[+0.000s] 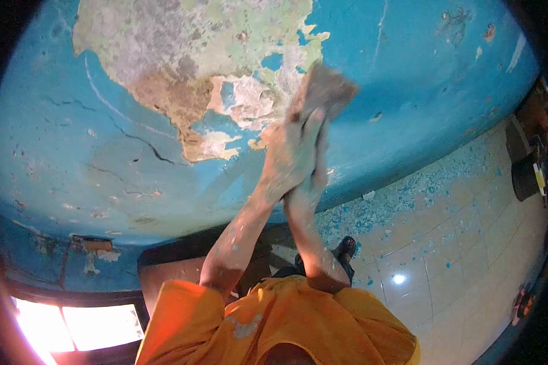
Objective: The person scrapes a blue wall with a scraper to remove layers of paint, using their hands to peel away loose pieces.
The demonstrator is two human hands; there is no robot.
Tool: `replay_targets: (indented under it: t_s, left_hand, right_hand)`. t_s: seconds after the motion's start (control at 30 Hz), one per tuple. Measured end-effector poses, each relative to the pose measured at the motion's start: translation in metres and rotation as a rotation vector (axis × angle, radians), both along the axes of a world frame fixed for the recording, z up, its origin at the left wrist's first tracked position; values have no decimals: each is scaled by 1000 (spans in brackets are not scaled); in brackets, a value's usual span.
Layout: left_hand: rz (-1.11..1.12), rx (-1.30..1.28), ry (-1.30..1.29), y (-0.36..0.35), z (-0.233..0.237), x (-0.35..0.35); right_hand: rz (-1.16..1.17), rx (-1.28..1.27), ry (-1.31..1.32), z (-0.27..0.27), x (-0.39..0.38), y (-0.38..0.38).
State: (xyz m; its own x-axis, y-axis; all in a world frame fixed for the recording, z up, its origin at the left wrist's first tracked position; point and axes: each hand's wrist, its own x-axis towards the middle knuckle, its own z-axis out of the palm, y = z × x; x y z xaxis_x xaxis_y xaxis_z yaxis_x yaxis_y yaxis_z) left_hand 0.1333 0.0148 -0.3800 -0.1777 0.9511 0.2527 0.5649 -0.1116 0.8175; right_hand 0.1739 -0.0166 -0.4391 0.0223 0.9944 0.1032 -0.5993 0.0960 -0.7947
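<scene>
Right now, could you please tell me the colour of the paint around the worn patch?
The paint is blue; it shows best in the head view.

Blue wall (420, 79), its bare patch (164, 36) mottled grey, green and brown – grey-brown flat tool (329, 91) – orange shirt (310, 316), pale floor (432, 298) flecked blue

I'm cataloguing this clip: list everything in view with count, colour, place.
wall: one, blue, top half
bare patch: one, greyish, upper left
flat scraper: one, brownish, centre
tiled floor: one, pale, lower right
paint chips: many, blue, on floor
window: one, white, lower left
boxy furniture: one, brown, lower left
container: one, black, right edge
unclear item: one, orange and black, lower right
shirt: one, orange, bottom
shoe: one clear, dark, right of centre
forearms: two, bare, centre
left hand: one, bare, on flat scraper
right hand: one, bare, partly hidden
</scene>
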Motion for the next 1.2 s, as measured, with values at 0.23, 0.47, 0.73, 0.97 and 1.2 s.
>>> replay_targets:
  t_s: [0.23,0.47,0.73,0.97,1.2]
  left_hand:
    - [124,-185,-78,-40,-51,-23]
    - [164,46,-398,-41,-120,-11]
    - [-94,-15,-733,-25,-75,-53]
    - [46,149,-838,-39,-71,-39]
    - [137,64,-837,-67,-78,-21]
  right_hand:
    - [-26,202,-424,-36,6,-33]
    - [73,168,-746,-71,30,-21]
    - [-41,540,-866,-15,17,-7]
    - [-70,591,-997,-10,11,-14]
    - [29,488,-1035,-26,22,-44]
